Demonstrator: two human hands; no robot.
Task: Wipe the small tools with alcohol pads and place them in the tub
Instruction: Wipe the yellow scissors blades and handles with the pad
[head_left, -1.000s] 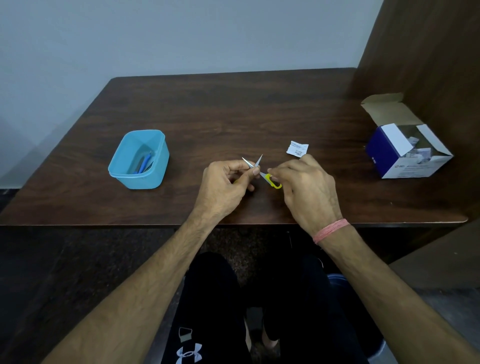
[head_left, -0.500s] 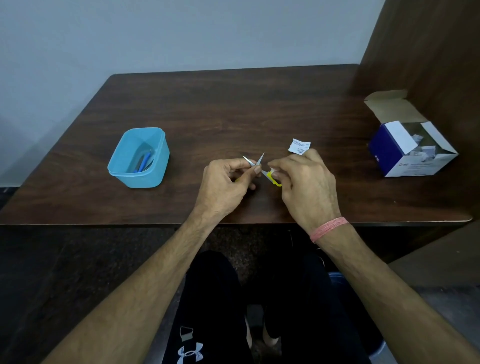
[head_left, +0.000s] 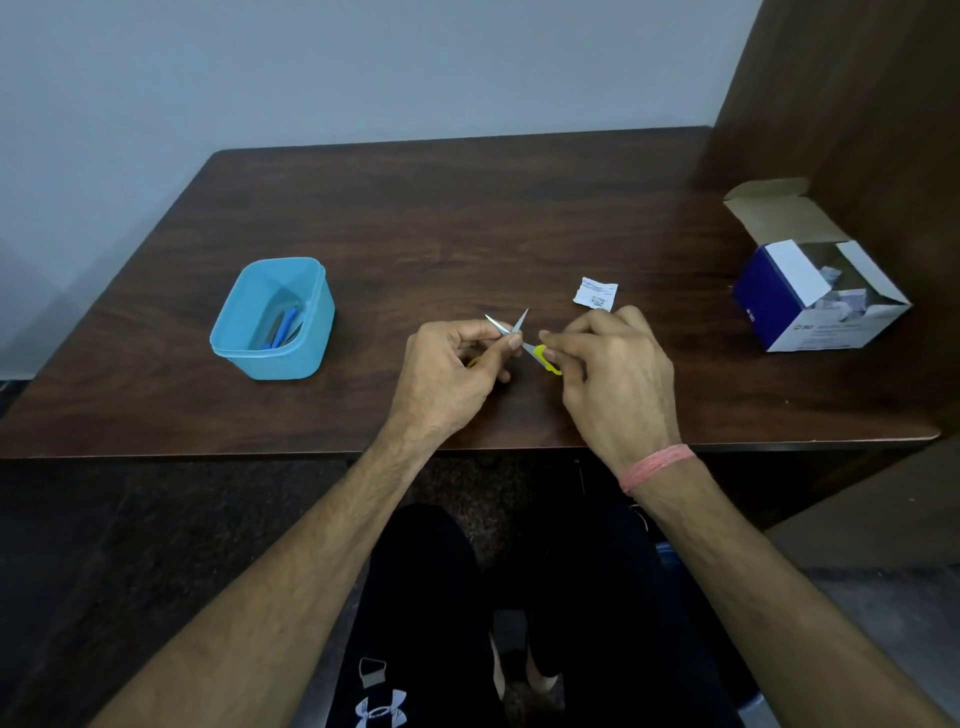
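Under Armour logo on trousers (head_left: 381, 709)

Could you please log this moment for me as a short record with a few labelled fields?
tool in hand: small yellow-handled scissors, blades spread apart
left hand: grips the scissors near the blades
right hand: pinches the yellow handle loop
tub: blue, to the left, holds a blue tool
wrapper: white packet lying beyond the right hand
pad box: open, far right on the table

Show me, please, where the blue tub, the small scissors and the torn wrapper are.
blue tub (head_left: 317, 306): head view, on its right wall.
small scissors (head_left: 521, 321): head view, on the right blade tip.
torn wrapper (head_left: 595, 293): head view, on its middle.
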